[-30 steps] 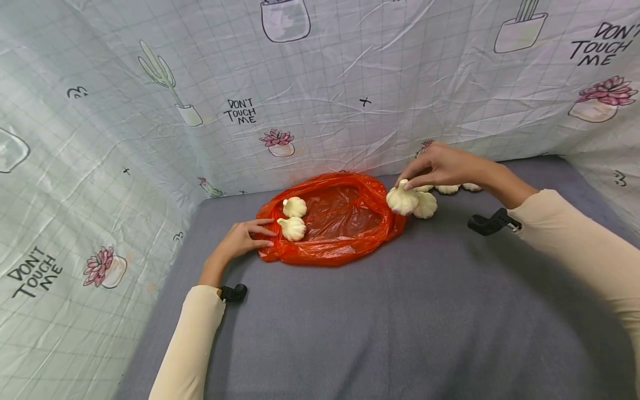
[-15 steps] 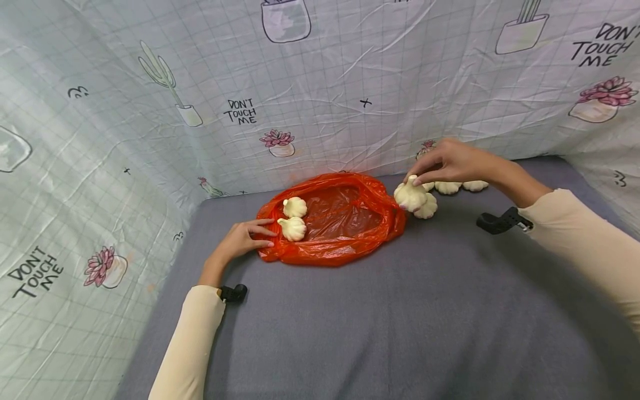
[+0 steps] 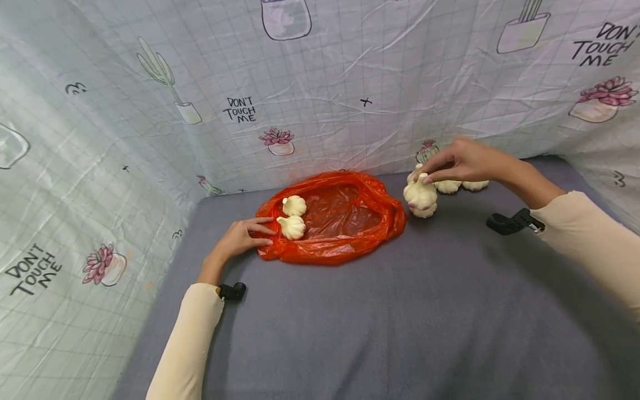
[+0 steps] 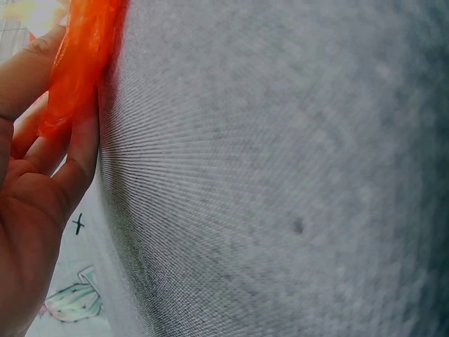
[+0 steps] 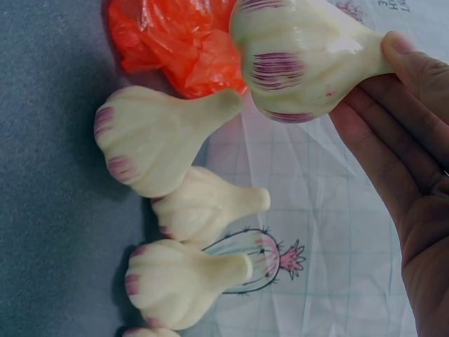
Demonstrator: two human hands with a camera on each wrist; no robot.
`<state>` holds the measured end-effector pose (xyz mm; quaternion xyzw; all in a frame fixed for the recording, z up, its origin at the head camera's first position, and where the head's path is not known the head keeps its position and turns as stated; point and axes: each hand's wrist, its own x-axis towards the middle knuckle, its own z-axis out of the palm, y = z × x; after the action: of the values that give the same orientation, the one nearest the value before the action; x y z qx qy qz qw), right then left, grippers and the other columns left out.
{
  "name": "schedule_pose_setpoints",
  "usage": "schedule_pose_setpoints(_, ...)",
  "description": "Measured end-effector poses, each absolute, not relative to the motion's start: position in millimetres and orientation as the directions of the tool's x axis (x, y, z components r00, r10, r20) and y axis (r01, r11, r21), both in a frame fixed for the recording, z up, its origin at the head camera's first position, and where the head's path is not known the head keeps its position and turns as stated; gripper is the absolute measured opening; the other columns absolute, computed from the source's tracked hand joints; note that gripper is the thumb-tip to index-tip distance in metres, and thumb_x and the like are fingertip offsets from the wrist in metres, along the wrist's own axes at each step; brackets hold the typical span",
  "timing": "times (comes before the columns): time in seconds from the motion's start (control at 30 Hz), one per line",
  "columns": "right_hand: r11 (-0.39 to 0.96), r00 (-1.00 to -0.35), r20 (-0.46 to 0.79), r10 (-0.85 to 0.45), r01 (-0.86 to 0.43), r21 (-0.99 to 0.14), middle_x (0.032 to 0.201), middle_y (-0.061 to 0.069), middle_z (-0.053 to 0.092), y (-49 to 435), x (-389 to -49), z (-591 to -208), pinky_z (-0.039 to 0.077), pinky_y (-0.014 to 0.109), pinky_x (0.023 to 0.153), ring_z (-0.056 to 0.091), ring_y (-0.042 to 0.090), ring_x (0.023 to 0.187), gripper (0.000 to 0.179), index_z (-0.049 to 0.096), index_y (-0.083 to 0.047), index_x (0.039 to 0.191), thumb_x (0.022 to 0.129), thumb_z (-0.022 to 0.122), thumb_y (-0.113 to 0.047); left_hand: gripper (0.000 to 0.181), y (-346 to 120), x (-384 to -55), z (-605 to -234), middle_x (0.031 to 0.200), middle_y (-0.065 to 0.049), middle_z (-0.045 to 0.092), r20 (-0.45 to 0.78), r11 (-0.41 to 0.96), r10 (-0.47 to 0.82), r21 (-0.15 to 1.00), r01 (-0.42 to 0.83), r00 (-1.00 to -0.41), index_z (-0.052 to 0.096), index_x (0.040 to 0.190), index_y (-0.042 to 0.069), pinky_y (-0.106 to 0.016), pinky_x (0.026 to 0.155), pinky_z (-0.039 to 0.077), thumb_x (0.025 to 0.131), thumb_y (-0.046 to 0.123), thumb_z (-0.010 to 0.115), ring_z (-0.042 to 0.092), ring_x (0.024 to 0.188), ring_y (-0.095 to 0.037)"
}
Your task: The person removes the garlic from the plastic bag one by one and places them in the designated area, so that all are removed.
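A red plastic bag (image 3: 330,254) lies with its mouth spread wide on the grey cloth. My left hand (image 3: 241,238) holds its left rim, the plastic (image 4: 84,63) passing between thumb and fingers. Inside, at the left end, lie two garlic bulbs (image 3: 292,228). To the right of the bag, my right hand (image 3: 465,161) pinches another garlic bulb (image 3: 420,195) by its neck, stem up. In the right wrist view this held bulb (image 5: 302,60) shows purple streaks. Just below it in the head view sits a further bulb (image 3: 424,213), mostly covered.
More garlic bulbs (image 3: 448,187) stand in a row at the back right, partly behind my right hand; several (image 5: 186,281) show in the right wrist view. A printed curtain (image 3: 320,111) rises directly behind the bag and along the left. Grey cloth (image 3: 350,322) stretches across the front.
My right hand has carried its garlic bulb a little to the right, away from the bag's right rim. My left hand and the bag have stayed put.
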<state>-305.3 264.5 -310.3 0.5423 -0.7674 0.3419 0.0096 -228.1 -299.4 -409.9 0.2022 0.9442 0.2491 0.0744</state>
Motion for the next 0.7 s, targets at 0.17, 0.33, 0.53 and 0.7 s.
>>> schedule_pose_setpoints(0.17,0.227,-0.45,0.367,-0.814,-0.828,-0.512,0.09,0.0,0.079,271,-303,-310,0.046,0.013,0.058,0.058,-0.005,0.063,0.023,0.081,-0.008,0.104,0.084,0.079,0.002,0.026,-300,-228,-410,0.141,-0.007,0.062,-0.038,0.795,0.417,0.499,0.344,-0.908,0.082,0.111,0.018,-0.055,0.11,0.041,0.085,0.02,0.085,0.05,0.137,-0.037)
schedule_pose_setpoints(0.33,0.268,-0.476,0.361,-0.802,-0.827,-0.494,0.09,-0.001,0.079,278,-301,-311,0.048,0.014,0.06,0.064,-0.003,0.066,0.022,0.081,-0.008,0.104,0.085,0.079,0.001,0.028,-297,-228,-410,0.141,-0.008,0.063,-0.041,0.797,0.41,0.502,0.336,-0.911,0.082,0.111,0.017,-0.055,0.11,0.041,0.084,0.022,0.085,0.05,0.137,-0.037)
schedule_pose_setpoints(0.53,0.303,-0.491,0.38,-0.784,-0.836,-0.457,0.09,-0.002,0.078,290,-298,-313,0.046,0.014,0.058,0.062,-0.004,0.064,0.022,0.082,-0.009,0.101,0.082,0.081,0.002,0.028,-297,-226,-411,0.141,-0.009,0.063,-0.044,0.794,0.408,0.511,0.33,-0.912,0.082,0.111,0.016,-0.056,0.111,0.039,0.084,0.022,0.085,0.049,0.138,-0.037)
schedule_pose_setpoints(0.7,0.313,-0.5,0.39,-0.774,-0.836,-0.45,0.089,-0.007,0.078,299,-297,-315,0.043,0.014,0.055,0.058,-0.006,0.062,0.026,0.082,-0.008,0.101,0.079,0.081,0.005,0.028,-298,-224,-410,0.141,-0.009,0.062,-0.038,0.795,0.402,0.509,0.329,-0.915,0.082,0.111,0.016,-0.056,0.111,0.039,0.084,0.021,0.085,0.047,0.139,-0.037)
